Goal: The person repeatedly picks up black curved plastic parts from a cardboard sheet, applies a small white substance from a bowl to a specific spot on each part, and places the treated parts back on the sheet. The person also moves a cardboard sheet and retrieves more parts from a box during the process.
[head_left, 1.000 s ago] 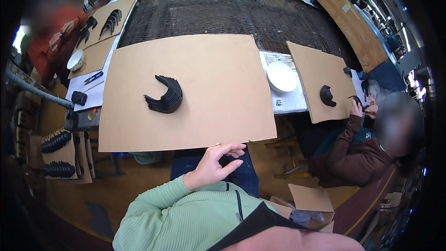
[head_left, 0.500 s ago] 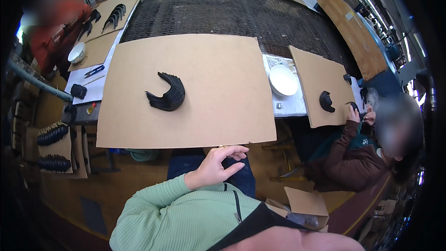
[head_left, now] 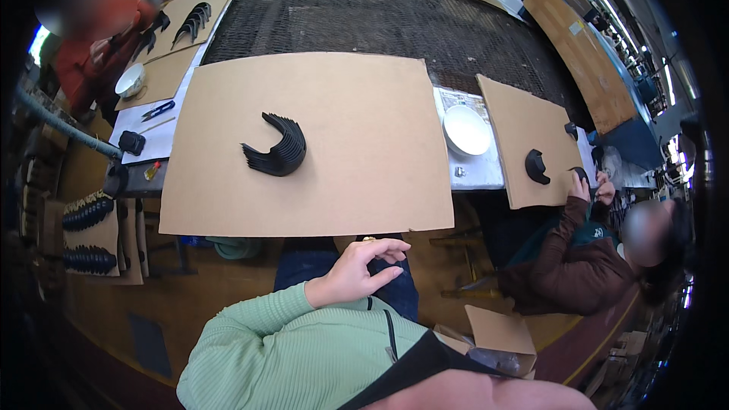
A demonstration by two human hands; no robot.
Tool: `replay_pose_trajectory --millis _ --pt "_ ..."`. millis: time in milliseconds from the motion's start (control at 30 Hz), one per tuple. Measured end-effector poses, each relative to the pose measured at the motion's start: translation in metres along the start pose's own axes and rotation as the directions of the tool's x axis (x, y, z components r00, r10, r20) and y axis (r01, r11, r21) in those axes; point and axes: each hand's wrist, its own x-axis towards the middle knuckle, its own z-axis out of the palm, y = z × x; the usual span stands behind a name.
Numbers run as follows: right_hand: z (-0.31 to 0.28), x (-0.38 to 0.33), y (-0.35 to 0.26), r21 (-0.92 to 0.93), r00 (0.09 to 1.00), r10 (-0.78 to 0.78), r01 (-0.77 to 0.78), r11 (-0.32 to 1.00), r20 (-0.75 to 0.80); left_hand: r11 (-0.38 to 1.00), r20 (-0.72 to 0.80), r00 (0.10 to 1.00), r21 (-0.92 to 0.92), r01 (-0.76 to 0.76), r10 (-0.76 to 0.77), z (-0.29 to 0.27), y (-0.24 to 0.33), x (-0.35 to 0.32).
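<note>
My left hand point(head_left: 358, 272), in a light green ribbed sleeve point(head_left: 262, 319), hovers in front of my body just below the near edge of a large cardboard sheet point(head_left: 372, 152). Its fingers are loosely bent, the thumb stands apart from them, and nothing is held. On the sheet, left of its middle, lies a nested stack of curved black pieces point(head_left: 285, 153), shaped like a C that opens to the left. No hand touches that stack. My right hand is out of the picture.
A white bowl point(head_left: 466, 130) stands right of the sheet. Leftward lie blue snips point(head_left: 159, 111) and a small black block point(head_left: 131, 143). Dark mesh point(head_left: 342, 15) covers the table behind. Two co-workers sit left and right; the right one's hands point(head_left: 581, 184) hold a black piece. An opened carton point(head_left: 501, 330) is below.
The view has shifted slightly, so the sheet and stack appear a little higher and further right. My left hand keeps nearly the same pose, and the black stack stays put on the sheet.
</note>
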Motion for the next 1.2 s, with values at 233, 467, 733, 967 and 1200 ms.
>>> replay_pose_trajectory --millis 233,467,733,967,1200 --pt "0.006 -0.015 0.005 0.067 1.000 0.031 -0.031 0.997 -0.004 1.000 0.065 0.998 0.005 0.008 -0.008 0.007 0.000 0.000" --pt "0.005 -0.057 0.029 0.162 0.995 0.099 -0.099 0.982 0.008 1.000 0.087 0.996 -0.017 0.021 -0.020 0.007 0.001 0.002" --pt "-0.043 -0.074 0.079 0.198 0.977 0.205 -0.212 0.957 0.056 0.996 0.090 0.992 -0.027 0.090 -0.087 0.002 -0.002 -0.003" --pt "-0.111 -0.080 0.050 0.386 0.893 0.430 -0.351 0.853 -0.137 0.990 0.062 0.990 -0.051 0.133 -0.130 0.004 -0.008 -0.004" --pt "-0.250 -0.095 -0.069 0.418 0.908 0.417 -0.392 0.819 0.036 0.995 0.061 0.995 -0.066 0.080 -0.076 -0.001 -0.004 -0.004"
